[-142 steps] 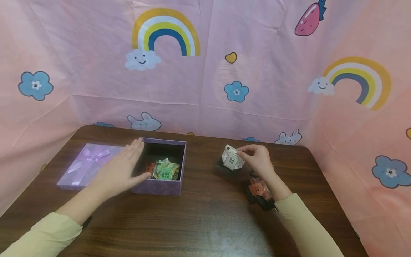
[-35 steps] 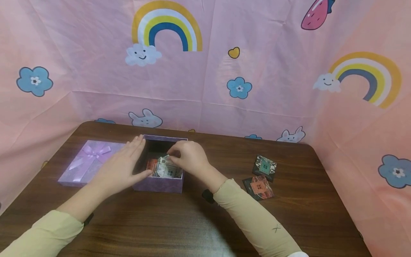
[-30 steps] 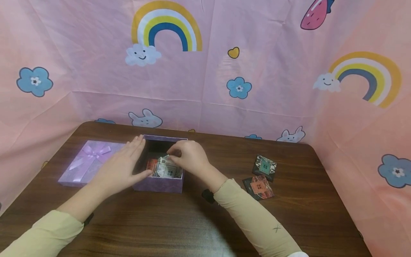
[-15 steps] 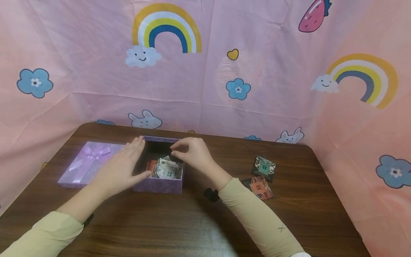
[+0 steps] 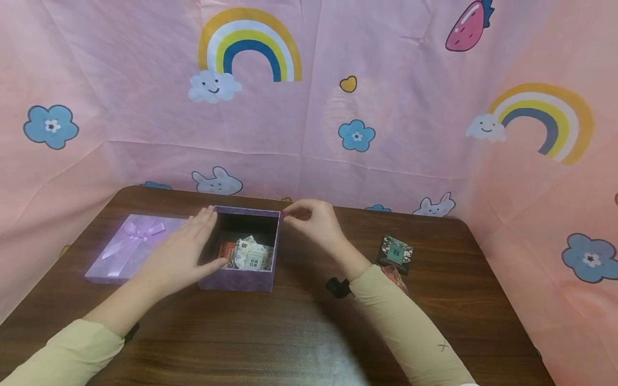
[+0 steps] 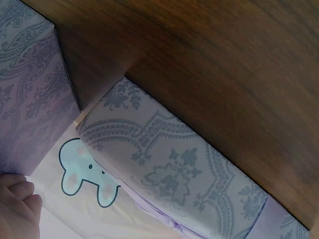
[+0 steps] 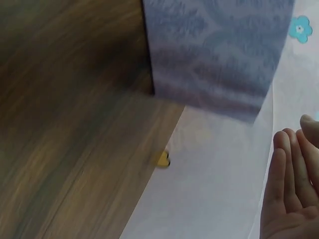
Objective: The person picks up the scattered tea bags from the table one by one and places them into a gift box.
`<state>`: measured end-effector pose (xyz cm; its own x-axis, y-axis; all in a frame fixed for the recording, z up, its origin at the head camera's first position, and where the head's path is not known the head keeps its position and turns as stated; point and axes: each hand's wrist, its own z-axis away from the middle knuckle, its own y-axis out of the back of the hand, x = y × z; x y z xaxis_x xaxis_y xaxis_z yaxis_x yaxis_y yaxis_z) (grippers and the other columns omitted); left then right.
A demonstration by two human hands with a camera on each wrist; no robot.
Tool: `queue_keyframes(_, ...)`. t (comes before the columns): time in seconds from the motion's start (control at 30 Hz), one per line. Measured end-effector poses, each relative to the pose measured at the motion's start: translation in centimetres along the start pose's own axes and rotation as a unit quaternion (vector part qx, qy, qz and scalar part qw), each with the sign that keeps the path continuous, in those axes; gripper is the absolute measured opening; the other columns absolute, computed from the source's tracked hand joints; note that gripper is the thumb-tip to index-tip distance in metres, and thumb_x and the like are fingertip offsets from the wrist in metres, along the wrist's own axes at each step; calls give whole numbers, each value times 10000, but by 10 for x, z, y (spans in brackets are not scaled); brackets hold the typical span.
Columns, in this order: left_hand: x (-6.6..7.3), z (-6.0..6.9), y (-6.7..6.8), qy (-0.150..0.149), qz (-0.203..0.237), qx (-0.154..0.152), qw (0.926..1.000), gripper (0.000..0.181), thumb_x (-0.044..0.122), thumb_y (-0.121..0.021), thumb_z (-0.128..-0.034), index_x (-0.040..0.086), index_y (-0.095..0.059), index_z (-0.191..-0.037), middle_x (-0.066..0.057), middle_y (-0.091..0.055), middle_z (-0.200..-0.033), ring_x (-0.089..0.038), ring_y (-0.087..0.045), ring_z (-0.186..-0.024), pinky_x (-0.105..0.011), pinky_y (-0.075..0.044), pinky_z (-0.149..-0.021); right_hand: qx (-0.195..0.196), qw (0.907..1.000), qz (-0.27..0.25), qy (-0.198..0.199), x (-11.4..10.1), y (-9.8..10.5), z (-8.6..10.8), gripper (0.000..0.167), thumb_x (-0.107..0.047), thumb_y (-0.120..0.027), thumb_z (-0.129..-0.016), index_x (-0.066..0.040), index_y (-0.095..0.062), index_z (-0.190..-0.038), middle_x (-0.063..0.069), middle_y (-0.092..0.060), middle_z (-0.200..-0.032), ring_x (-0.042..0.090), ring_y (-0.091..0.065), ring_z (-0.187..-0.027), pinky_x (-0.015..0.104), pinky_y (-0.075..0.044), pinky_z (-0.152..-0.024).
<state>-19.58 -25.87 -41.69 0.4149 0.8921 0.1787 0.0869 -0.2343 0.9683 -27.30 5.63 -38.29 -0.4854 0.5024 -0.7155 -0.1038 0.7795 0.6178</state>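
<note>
A purple patterned box (image 5: 236, 281) without its lid stands left of the middle of the table. Inside lie a white printed sachet (image 5: 253, 256), on top, and a reddish sachet (image 5: 227, 253). My left hand (image 5: 176, 252) rests along the box's left side, fingers extended and thumb at the front rim. Just beyond the right rim is my right hand (image 5: 316, 225), holding nothing; its fingers (image 7: 286, 174) are loosely bent in the right wrist view. On the table to the right lie a dark sachet with a green label (image 5: 396, 253) and a red sachet (image 5: 397, 277), partly hidden by my right sleeve.
The purple lid (image 5: 127, 254), with a ribbon bow (image 5: 142, 233), lies left of the box, partly behind my left hand. A dark brown wooden table (image 5: 289, 332) carries everything. Pink printed cloth (image 5: 318, 177) hangs behind it and at both sides.
My right hand carried the white sachet from the right side into the box and let go. It has since withdrawn rightward past the rim. The left hand has stayed against the box.
</note>
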Motion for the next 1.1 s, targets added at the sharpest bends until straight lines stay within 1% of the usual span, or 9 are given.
queue_keyframes(0.17, 0, 0, 0, -9, 14, -18, 10000, 1046, 587, -672, -978, -85, -232, -1648, -282, -189, -1745, -475, -239, -1615, -617, -269, -1314, 146, 9997, -69, -160, 14, 17, 4, 140, -106, -819, -937, -75, -833, -1073, 77, -828, -1089, 231, -787, -978, 337, -673, -848)
queue_keyframes(0.27, 0, 0, 0, -3, 33, -27, 10000, 1047, 594, -665, -981, -83, -227, -1650, -281, -186, -1746, -473, -231, -1618, -620, -269, -1313, 219, 9992, -57, -336, 24, 28, 8, 145, -122, -817, -943, -90, -835, -1083, 77, -828, -1099, 242, -790, -979, 369, -676, -842)
queue_keyframes(0.43, 0, 1, 0, -8, 40, -12, 10000, 1047, 600, -660, -982, -82, -230, -1649, -281, -190, -1745, -472, -234, -1617, -609, -259, -1321, 307, 9977, -94, -602, 39, 48, 15, 175, -135, -815, -945, -77, -826, -1110, 105, -822, -1107, 278, -791, -980, 424, -675, -849)
queue_keyframes(0.63, 0, 0, -1, -36, 51, 18, 10000, 1047, 599, -663, -979, -80, -232, -1650, -297, -213, -1735, -480, -255, -1608, -604, -260, -1322, 410, 9960, -50, -794, 55, 68, 25, 228, -154, -794, -967, -54, -805, -1172, 128, -809, -1152, 314, -782, -1043, 460, -664, -899)
queue_keyframes(0.87, 0, 1, -1, 11, 65, 42, 10000, 1042, 594, -667, -978, -79, -239, -1648, -281, -202, -1743, -475, -245, -1613, -605, -260, -1321, 604, 9945, -3, -853, 71, 87, 36, 247, -119, -792, -964, -38, -792, -1197, 175, -799, -1158, 345, -767, -1060, 480, -645, -962)
queue_keyframes(1.1, 0, 1, -1, -1, 44, 43, 10000, 1047, 606, -658, -979, -76, -233, -1651, -279, -195, -1746, -479, -249, -1611, -599, -256, -1325, 649, 9910, 190, -1154, 87, 105, 50, 288, -132, -808, -953, -23, -774, -1218, 191, -792, -1170, 370, -771, -1030, 498, -648, -912)
